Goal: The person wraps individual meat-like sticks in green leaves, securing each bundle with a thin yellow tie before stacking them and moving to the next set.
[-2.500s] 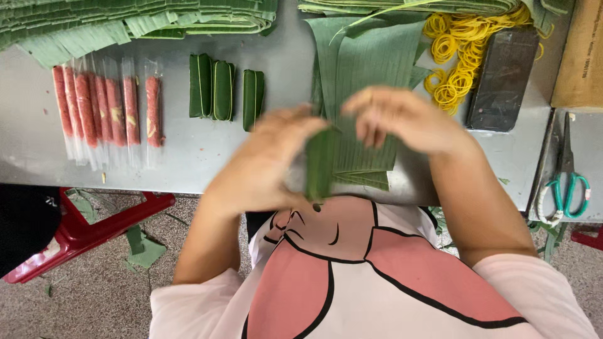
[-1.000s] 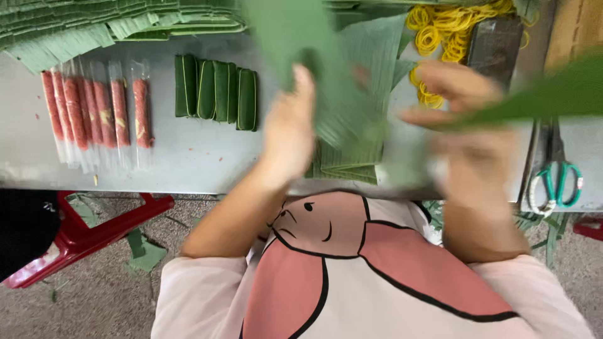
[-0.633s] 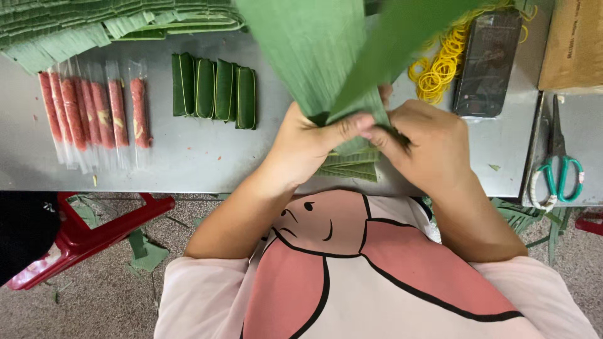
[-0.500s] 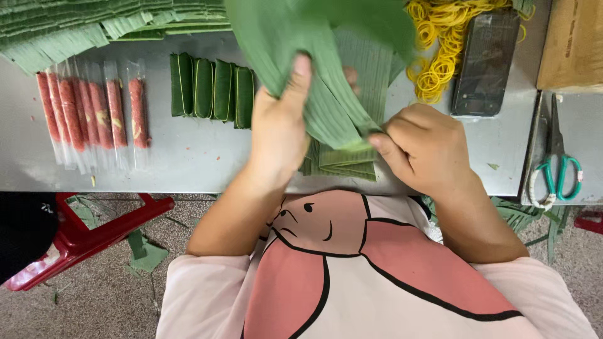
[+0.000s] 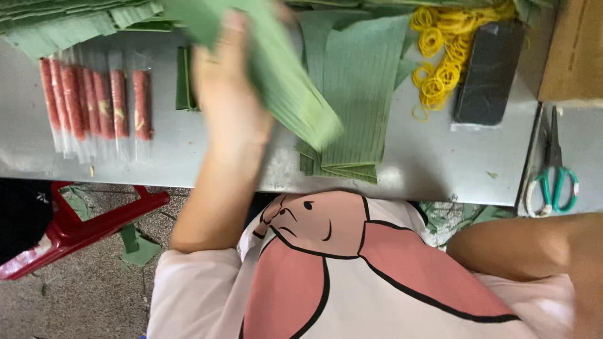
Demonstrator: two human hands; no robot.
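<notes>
- Your left hand (image 5: 229, 103) is raised over the desk (image 5: 433, 169), fingers closed on a folded strip of green leaf (image 5: 282, 81) that slants down to the right; the blur makes the exact grip hard to read.
- That leaf hangs just above the stack of cut leaves (image 5: 355, 107) at the desk's near edge, probably kept there so each piece lies within easy reach.
- Your left forearm rises steeply from the elbow near your chest, wrist fairly straight.
- Your right hand is out of frame; only the forearm shows at lower right, so you cannot tell its grip.
- The wrapped red sausages (image 5: 94, 103) lie in a row on the left, with a finished green roll (image 5: 186, 88) just beside them.
- Yellow rubber bands (image 5: 443, 59), a dark block (image 5: 490, 63) and scissors (image 5: 553, 166) sit on the right.
</notes>
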